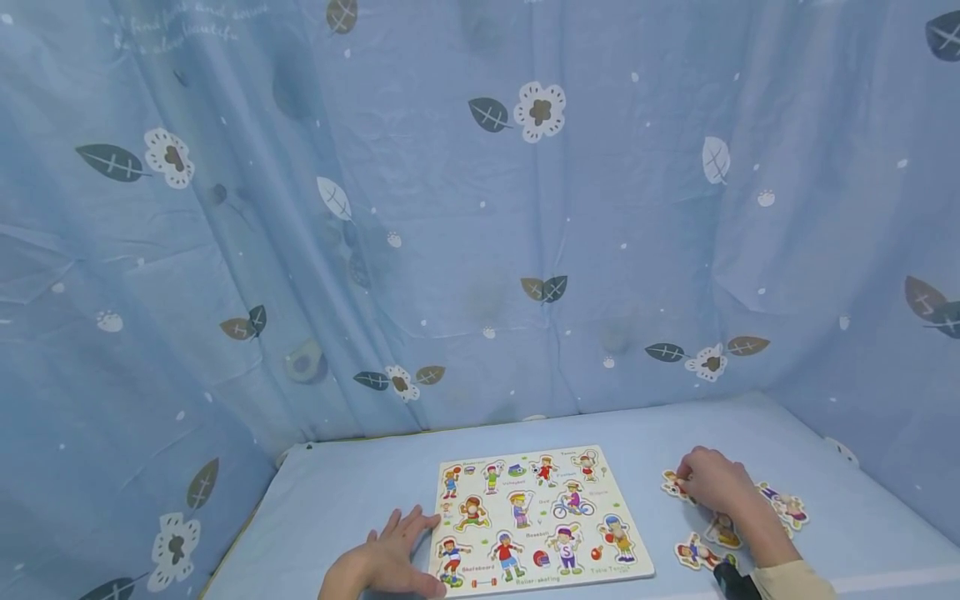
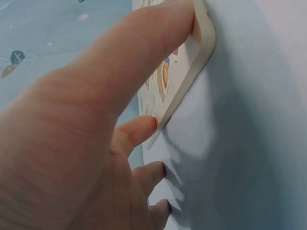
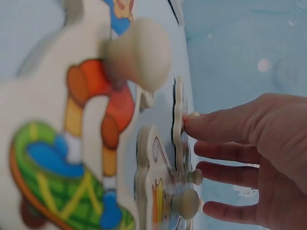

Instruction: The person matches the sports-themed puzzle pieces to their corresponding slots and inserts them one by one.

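A flat wooden puzzle board (image 1: 551, 508) printed with sports figures lies on the table. My left hand (image 1: 393, 554) is at its near left side, thumb on the near corner and index fingertip at the left edge; the other fingers spread over the cloth. To the board's right, my right hand (image 1: 716, 479) pinches a small knobbed figure puzzle piece (image 1: 672, 490) from above. In the right wrist view the thumb (image 3: 216, 125) meets the little knob; the index finger is hidden behind it, and the remaining fingers extend alongside.
Several loose figure pieces lie around my right forearm: a skateboarder piece (image 3: 93, 143) with a big knob close to the wrist camera, a piece (image 1: 693, 552) nearer me, and another piece (image 1: 787, 504) farther right. A patterned blue curtain (image 1: 480, 250) stands behind the table.
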The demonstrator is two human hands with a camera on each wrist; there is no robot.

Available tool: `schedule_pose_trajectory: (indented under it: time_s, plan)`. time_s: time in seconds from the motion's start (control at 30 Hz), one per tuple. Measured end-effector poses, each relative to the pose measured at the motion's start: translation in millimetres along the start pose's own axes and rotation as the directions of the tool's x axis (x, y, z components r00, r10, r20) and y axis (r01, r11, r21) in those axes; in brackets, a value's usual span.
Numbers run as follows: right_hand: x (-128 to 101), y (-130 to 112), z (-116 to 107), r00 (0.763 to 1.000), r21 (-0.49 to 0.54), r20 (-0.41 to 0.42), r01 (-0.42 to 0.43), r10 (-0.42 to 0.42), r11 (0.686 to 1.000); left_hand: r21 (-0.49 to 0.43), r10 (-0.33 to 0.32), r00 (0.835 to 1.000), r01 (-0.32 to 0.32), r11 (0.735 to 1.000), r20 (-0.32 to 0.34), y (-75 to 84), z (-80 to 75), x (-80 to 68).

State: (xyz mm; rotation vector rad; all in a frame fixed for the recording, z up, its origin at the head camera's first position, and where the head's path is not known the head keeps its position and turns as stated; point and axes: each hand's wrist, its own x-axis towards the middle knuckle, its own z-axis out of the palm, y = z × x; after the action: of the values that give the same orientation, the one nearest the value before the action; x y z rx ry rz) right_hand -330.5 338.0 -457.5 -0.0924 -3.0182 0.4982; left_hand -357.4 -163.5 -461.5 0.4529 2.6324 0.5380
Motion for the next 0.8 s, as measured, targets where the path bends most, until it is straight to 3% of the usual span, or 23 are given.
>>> schedule_pose_trajectory:
  time_s: [0.33,0.43,0.57,0.67,0.8]
  plan:
    - [-3.3,-5.6,-4.5,0.998,-0.043,-0.03,0.06,-0.062,0.997,0.026,-0.014,1.0,0.014,1.0,0.022,-3.3,7.0,13.1]
    - [-3.4,-11.1,-4.2,0.995,-0.054,-0.049,0.089,-0.091,0.995,0.034,-0.01,1.0,0.01,0.999,0.005,-22.1,14.3,28.0]
    - [-2.2,-18.4,-0.5,0.989,-0.068,-0.089,0.117,-0.122,0.991,0.052,-0.017,1.0,0.018,0.998,-0.019,-12.5,7.4,14.8]
    - [0.1,-23.4,4.8,0.986,-0.067,-0.107,0.121,-0.128,0.99,0.056,-0.023,0.999,0.024,0.998,-0.022,9.9,-2.7,-6.1]
    - [4.5,-34.1,10.9,0.986,-0.041,-0.113,0.118,-0.122,0.992,0.041,-0.003,1.0,0.003,0.999,-0.017,5.7,-1.3,-4.0]
